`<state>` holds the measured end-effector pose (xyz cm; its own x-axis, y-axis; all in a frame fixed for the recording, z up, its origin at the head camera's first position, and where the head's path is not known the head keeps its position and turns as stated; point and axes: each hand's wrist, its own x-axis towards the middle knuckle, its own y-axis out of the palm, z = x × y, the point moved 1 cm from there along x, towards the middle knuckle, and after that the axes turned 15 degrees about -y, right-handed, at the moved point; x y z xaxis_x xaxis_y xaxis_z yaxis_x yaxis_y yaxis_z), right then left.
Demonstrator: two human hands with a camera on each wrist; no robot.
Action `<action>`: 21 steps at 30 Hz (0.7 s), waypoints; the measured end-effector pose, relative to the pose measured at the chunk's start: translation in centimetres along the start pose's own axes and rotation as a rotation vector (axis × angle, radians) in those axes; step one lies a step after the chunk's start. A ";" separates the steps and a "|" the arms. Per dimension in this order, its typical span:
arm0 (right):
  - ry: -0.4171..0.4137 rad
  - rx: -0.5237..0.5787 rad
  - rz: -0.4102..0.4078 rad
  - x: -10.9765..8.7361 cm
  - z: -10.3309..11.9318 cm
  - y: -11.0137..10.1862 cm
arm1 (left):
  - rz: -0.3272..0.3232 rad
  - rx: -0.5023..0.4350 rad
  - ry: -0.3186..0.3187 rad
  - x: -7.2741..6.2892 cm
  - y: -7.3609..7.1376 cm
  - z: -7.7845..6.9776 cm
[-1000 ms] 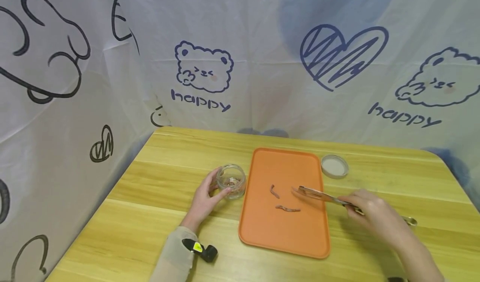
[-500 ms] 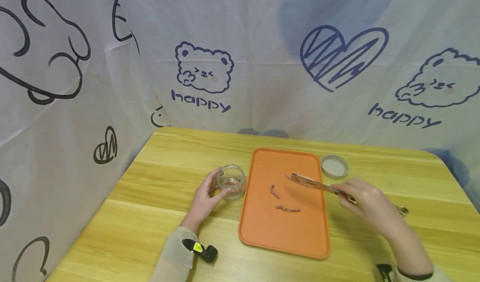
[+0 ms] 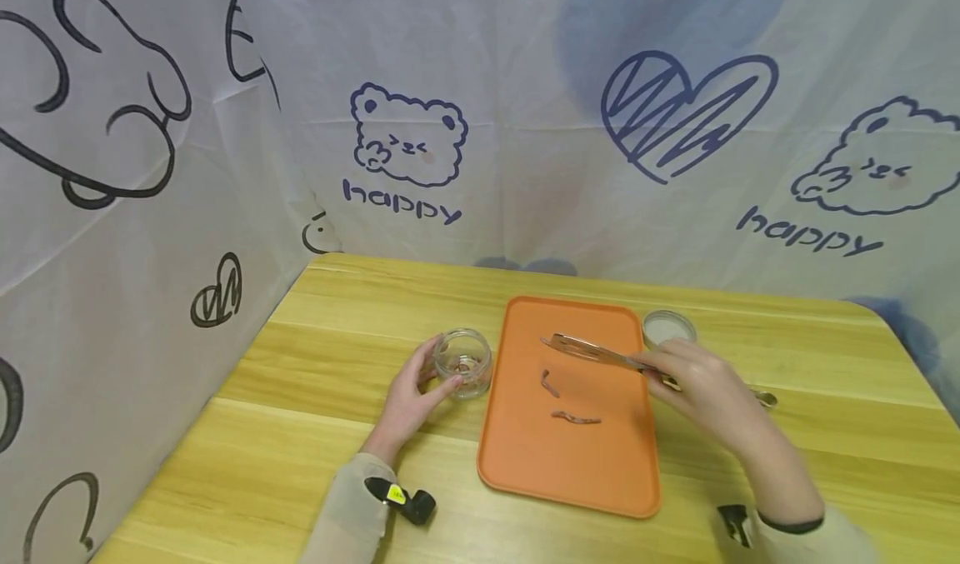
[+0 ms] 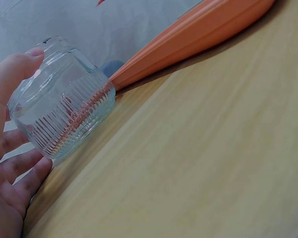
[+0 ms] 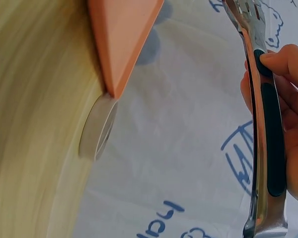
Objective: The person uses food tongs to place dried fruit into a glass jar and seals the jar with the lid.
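Currently left fingers [image 4: 37,173] curled round a glass jar [image 4: 64,109], right fingers [image 5: 290,99] round tongs [image 5: 274,144].

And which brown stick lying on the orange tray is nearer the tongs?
The upper, slanting brown stick in the head view; the lower brown stick lies farther from the tongs.

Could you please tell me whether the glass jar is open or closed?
Open: the glass jar shows an uncovered mouth in the head view; the round lid lies beside the orange tray.
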<state>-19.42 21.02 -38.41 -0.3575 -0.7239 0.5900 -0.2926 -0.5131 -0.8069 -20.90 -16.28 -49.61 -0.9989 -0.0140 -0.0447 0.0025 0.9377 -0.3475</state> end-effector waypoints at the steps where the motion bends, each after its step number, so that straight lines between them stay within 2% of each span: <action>1: -0.002 0.003 0.009 0.3 0.0 0.1 | 0.000 0.000 0.000 0.0 0.0 0.0; 5: -0.009 0.006 0.040 1.4 0.3 0.8 | -0.004 -0.001 0.005 0.0 0.0 0.0; 13: -0.076 0.018 -0.003 3.7 0.9 2.2 | -0.002 0.000 0.005 0.0 0.1 0.1; 21: -0.086 0.044 -0.015 5.1 1.1 3.4 | -0.015 -0.002 0.022 0.1 0.2 0.2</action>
<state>-21.24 15.08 -38.13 -0.2759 -0.7521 0.5986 -0.2572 -0.5423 -0.7999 -20.96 -16.20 -49.91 -0.9996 -0.0202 -0.0191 -0.0124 0.9380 -0.3463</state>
